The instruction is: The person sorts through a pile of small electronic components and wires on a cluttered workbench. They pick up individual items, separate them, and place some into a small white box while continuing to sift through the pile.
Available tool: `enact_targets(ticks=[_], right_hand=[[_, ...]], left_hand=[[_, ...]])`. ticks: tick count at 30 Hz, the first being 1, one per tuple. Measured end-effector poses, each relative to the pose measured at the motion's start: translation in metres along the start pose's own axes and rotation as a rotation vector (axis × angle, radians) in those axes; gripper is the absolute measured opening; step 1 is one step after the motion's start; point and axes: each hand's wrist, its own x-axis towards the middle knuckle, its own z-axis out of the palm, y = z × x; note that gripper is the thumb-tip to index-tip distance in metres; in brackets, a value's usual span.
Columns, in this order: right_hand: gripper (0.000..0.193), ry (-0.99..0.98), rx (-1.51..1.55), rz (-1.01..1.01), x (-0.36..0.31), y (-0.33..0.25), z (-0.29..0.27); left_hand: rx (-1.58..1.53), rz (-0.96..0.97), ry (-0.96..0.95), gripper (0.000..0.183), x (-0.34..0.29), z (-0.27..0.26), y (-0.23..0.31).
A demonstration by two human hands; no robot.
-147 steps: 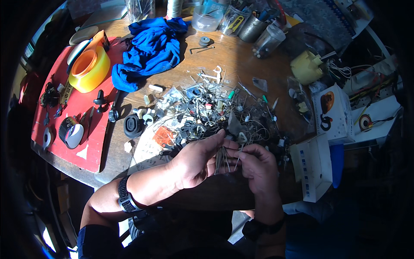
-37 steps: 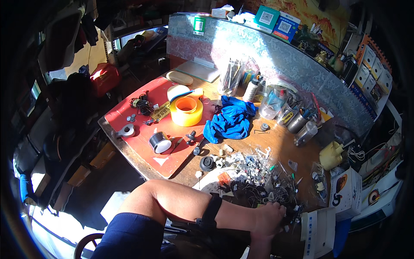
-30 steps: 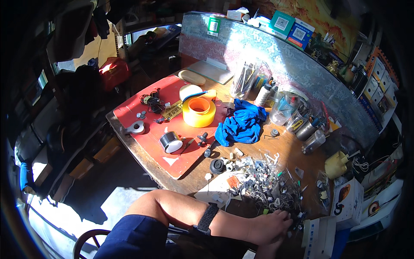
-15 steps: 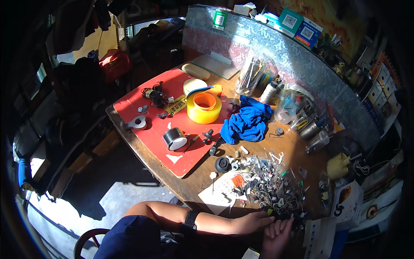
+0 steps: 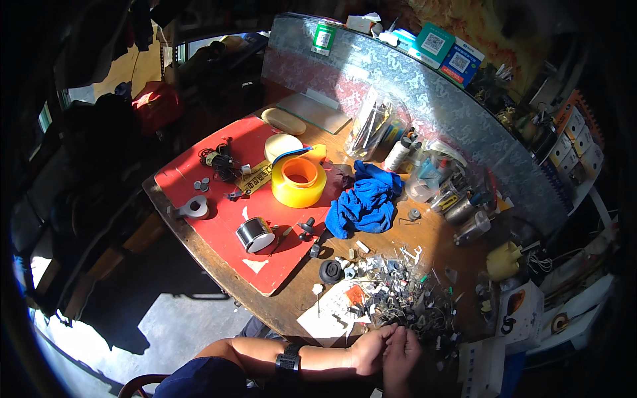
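My left hand (image 5: pixel 371 349), with a dark watch on its wrist, is at the near edge of a pile of small mixed parts (image 5: pixel 411 295). Beside it, my right hand (image 5: pixel 401 358) leans against it in partial shade. Both hands have their fingers drawn together, and the fingertips meet just below the pile. Anything pinched between them is hidden or too small to name. The pile holds small black, white and metal bits with thin wires. A white sheet of paper (image 5: pixel 325 320) and a small orange piece (image 5: pixel 355 294) lie at its left side.
A red mat (image 5: pixel 229 199) bears a yellow tape roll (image 5: pixel 298 192), a black tape roll (image 5: pixel 255 235) and a bundled black cable (image 5: pixel 222 162). A blue cloth (image 5: pixel 365 202) lies behind the pile. Tool containers (image 5: pixel 375 129) line the back; a white box (image 5: pixel 521 315) stands right.
My hands have come together and shifted left, away from the pile's near right edge. The whole view has shifted slightly, with the table's things sitting lower and further left.
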Motion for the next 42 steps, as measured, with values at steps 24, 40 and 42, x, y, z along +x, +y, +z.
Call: enact_targets(ticks=[24, 40, 42], right_hand=[[0.012, -0.089, -0.604, -0.664, 0.020, -0.008, -0.032], [0.016, -0.204, -0.302, -0.422, 0.035, 0.002, -0.037], [0.016, -0.222, -0.319, -0.387, 0.035, 0.003, -0.039]], left_hand=[[0.111, 0.009, 0.053, 0.040, -0.008, 0.023, 0.012], [0.071, 0.032, 0.101, 0.045, 0.007, 0.021, 0.009], [0.013, -0.003, -0.074, 0.042, 0.008, 0.020, 0.012]])
